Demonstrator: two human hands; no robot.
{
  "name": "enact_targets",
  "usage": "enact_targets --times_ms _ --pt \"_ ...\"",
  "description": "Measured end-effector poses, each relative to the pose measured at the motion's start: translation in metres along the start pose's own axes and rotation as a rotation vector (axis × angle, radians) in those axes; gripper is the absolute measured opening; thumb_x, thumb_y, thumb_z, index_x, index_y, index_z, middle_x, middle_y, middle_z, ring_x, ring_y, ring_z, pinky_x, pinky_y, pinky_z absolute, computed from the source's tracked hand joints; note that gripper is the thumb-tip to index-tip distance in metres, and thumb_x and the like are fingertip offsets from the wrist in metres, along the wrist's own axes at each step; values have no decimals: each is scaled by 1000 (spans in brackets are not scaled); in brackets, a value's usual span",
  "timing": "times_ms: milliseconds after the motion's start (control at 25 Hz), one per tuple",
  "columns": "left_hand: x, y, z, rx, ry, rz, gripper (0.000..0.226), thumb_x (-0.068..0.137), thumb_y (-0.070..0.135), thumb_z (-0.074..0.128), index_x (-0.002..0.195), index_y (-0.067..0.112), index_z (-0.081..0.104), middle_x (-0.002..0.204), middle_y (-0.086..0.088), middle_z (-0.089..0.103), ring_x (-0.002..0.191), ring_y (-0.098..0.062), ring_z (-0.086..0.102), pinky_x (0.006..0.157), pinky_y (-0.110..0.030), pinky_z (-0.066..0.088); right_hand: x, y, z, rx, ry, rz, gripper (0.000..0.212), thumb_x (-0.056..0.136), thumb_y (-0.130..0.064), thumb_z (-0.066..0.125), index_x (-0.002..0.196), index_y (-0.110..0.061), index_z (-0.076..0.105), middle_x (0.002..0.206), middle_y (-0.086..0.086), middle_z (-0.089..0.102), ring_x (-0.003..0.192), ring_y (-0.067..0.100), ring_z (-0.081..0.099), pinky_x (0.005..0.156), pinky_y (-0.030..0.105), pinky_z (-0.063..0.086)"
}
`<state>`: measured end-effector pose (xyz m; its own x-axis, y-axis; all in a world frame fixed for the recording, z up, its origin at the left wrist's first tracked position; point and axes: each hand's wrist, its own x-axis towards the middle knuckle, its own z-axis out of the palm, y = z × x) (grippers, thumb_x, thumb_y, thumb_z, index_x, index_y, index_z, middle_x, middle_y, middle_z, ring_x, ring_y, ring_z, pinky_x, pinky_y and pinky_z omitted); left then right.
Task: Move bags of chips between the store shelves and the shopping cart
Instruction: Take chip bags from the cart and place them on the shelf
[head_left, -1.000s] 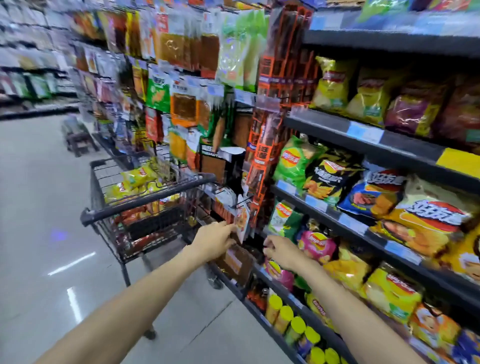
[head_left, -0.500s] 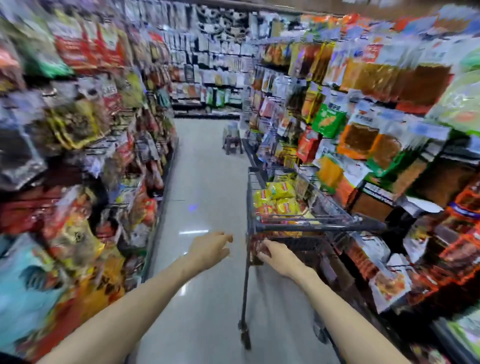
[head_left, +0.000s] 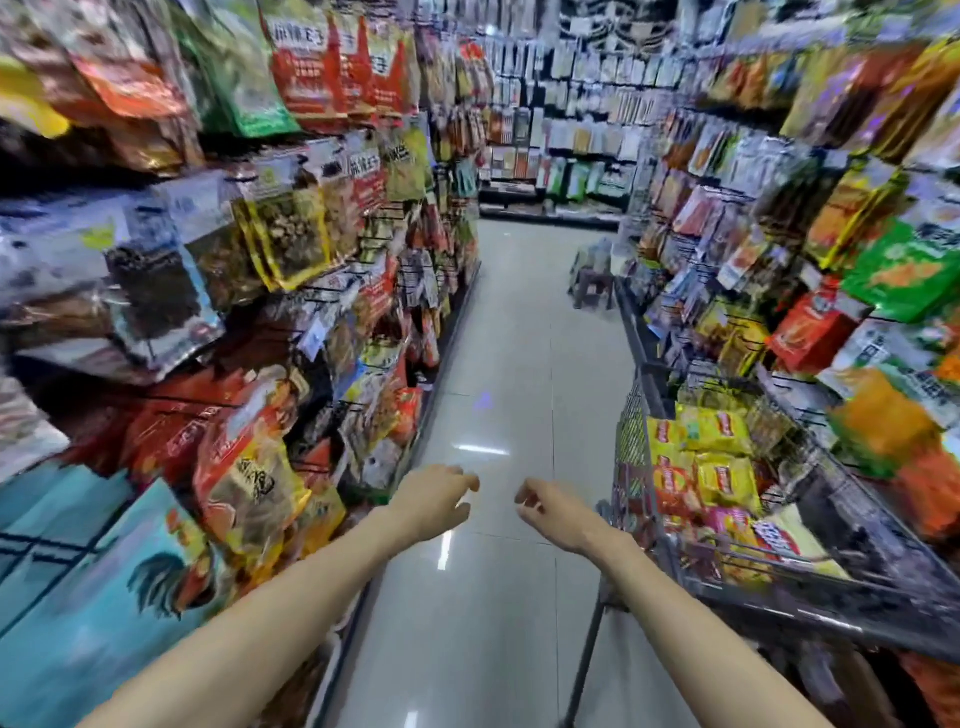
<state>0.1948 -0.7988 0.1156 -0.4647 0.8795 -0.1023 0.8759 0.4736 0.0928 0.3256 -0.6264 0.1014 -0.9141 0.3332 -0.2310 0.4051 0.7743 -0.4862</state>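
A dark wire shopping cart (head_left: 831, 597) stands at the lower right, close to the right-hand shelves. Inside it lie several yellow chip bags (head_left: 719, 470) and a few pink and red ones. My left hand (head_left: 434, 501) hovers over the aisle floor with fingers loosely curled and nothing in it. My right hand (head_left: 558, 512) hangs beside it, just left of the cart, fingers also relaxed and empty. Neither hand touches the cart or a bag.
Packed snack shelves (head_left: 291, 249) line the left side, and hanging snack packs (head_left: 852, 291) line the right. The grey tiled aisle (head_left: 519, 364) runs ahead between them. A small dark stool (head_left: 592, 283) sits far down the aisle on the right.
The view has swung left, from the chip shelves to looking down the aisle. The cart now sits to my right, and both hands have come away from the shelf and cart.
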Motion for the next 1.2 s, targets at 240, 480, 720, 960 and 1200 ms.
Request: enact_targets --times_ms 240,480,720,960,1200 --pt "132 -29 -32 30 6 -18 37 96 31 48 133 25 53 131 1 58 117 -24 57 87 -37 49 124 64 -74 -5 14 -1 22 97 -28 53 113 -17 62 109 0 65 95 18 58 81 28 45" --pt "269 -27 -37 30 -60 49 37 98 31 46 134 26 52 131 1 57 117 -23 57 85 -34 46 193 132 -100 92 4 99 25 97 -24 53 117 -13 62 114 4 65 108 22 60 85 29 44" --pt "434 26 -12 38 -176 332 37 99 30 43 136 26 51 130 -1 56 121 -26 54 93 -36 44 212 260 -125 212 84 467 23 95 -23 54 113 -15 65 114 5 69 111 24 62 91 33 48" --pt "566 82 -2 47 -261 608 36 99 24 45 134 24 53 127 -6 57 117 -30 56 87 -37 47 216 319 -157 340 267 749 29 98 -20 53 124 -11 63 125 9 65 118 28 59 89 31 44" --pt "622 184 26 137 -357 914 35 98 27 43 130 20 56 127 -6 60 114 -30 60 81 -39 52 166 351 -126 471 333 1003 15 95 -28 52 105 -20 60 106 1 68 104 25 64 79 33 47"
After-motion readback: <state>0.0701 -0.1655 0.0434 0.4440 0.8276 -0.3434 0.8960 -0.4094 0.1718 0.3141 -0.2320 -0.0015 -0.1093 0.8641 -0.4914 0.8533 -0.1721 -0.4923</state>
